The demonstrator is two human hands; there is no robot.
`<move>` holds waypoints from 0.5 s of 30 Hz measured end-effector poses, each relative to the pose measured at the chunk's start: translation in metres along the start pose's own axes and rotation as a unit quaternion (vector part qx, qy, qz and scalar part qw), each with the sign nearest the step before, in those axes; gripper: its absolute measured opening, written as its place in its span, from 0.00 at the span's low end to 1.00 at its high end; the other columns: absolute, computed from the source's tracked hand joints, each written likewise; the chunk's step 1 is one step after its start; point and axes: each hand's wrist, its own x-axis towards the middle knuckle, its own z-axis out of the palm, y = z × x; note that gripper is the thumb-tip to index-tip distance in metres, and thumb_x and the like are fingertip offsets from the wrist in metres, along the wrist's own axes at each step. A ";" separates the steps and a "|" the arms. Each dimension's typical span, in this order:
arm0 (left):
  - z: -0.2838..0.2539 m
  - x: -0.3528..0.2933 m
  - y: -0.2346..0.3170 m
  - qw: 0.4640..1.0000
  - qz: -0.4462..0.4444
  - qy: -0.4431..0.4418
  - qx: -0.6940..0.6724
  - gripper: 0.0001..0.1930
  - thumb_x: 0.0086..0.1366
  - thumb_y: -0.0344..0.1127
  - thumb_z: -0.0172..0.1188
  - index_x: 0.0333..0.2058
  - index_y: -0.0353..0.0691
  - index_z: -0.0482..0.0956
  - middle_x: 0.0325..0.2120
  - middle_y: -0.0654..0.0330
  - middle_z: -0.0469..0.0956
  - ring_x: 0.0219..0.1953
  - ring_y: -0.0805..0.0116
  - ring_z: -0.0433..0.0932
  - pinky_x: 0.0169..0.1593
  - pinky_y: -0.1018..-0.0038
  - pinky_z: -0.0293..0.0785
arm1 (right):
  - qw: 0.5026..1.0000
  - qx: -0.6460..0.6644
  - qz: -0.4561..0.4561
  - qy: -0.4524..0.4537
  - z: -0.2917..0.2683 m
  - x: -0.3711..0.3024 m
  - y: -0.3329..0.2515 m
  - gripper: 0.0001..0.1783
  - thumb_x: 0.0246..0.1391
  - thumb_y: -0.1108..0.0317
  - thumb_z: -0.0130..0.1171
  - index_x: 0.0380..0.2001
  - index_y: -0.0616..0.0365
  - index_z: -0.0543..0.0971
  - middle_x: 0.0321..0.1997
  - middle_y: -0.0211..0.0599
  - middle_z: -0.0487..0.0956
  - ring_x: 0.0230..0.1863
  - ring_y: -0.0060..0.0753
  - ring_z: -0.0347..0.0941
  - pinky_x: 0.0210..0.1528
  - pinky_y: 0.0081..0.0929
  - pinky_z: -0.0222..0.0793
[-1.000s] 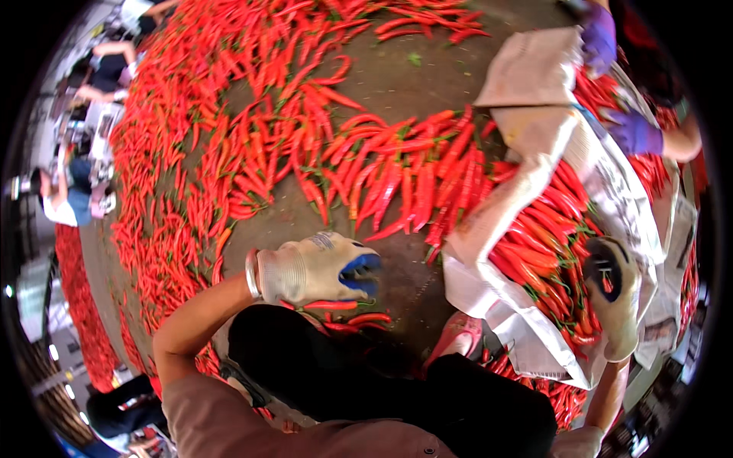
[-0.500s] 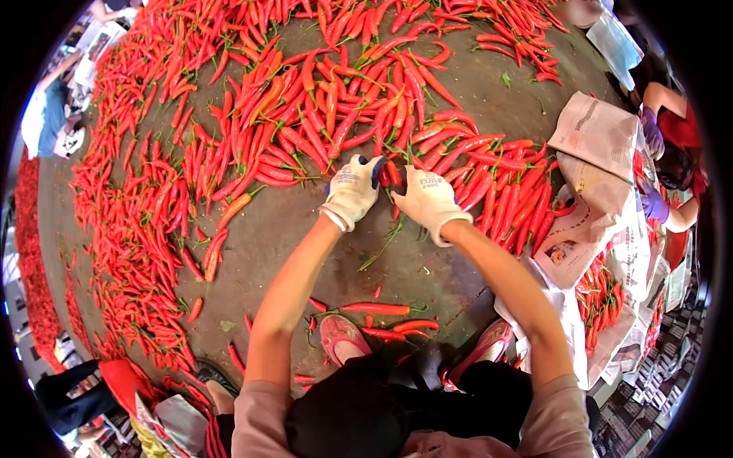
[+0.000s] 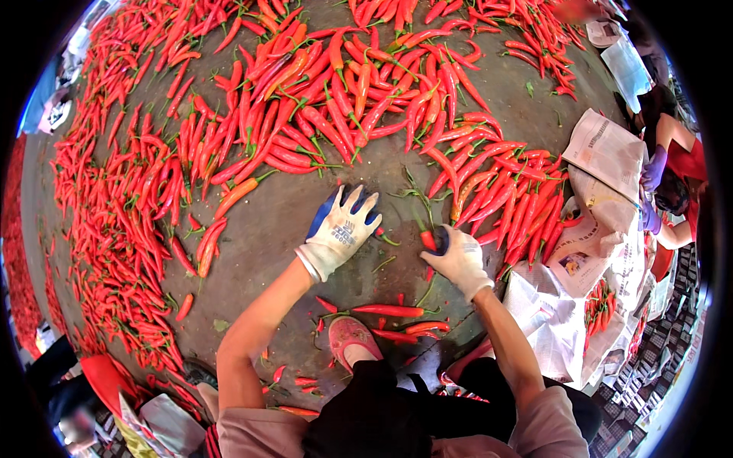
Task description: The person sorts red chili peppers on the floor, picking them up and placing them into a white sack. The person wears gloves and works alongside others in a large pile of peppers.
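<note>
My left hand, in a white glove with blue on the palm side, is spread over the bare ground below the pile of red chili peppers. It holds nothing. Just beside its fingertips lies a small red pepper end with a green stem. To the right, my right hand, gloved the same way, is closed on a red chili pepper; part of the pepper is hidden by the fingers. A thin green stalk lies just above it, against the right-hand group of peppers.
Several loose peppers lie in front of my pink shoe. On the right, printed paper sheets and a white sack edge the peppers. Beyond them, a co-worker's purple-gloved hand shows. A red container stands lower left.
Both hands have drawn back from the pile toward me and apart. The left has opened and spread its fingers; the right has moved right and down with a pepper in it.
</note>
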 end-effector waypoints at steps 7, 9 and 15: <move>-0.020 0.000 -0.011 0.897 -0.151 0.261 -0.323 0.17 0.60 0.30 0.56 0.48 0.38 0.69 0.37 0.54 0.77 0.35 0.57 0.79 0.37 0.62 0.76 | 0.737 0.672 0.075 0.007 -0.015 0.034 -0.005 0.14 0.55 0.71 0.48 0.45 0.62 0.72 0.24 0.28 0.71 0.22 0.23 0.67 0.25 0.17 0.64; -0.018 0.020 -0.017 0.691 -0.321 0.299 -0.574 0.14 0.62 0.31 0.56 0.46 0.37 0.69 0.31 0.57 0.76 0.29 0.62 0.78 0.30 0.67 0.76 | 0.771 0.632 0.077 -0.024 -0.025 0.068 -0.026 0.19 0.52 0.67 0.58 0.47 0.59 0.73 0.27 0.26 0.74 0.25 0.19 0.68 0.24 0.18 0.61; 0.009 0.080 -0.081 0.545 -0.568 0.297 -0.541 0.19 0.58 0.41 0.62 0.42 0.31 0.75 0.29 0.49 0.80 0.32 0.54 0.79 0.38 0.64 0.74 | 0.877 0.450 0.141 0.093 -0.005 0.190 -0.108 0.15 0.47 0.57 0.65 0.23 0.58 0.77 0.17 0.28 0.72 0.15 0.21 0.64 0.17 0.25 0.57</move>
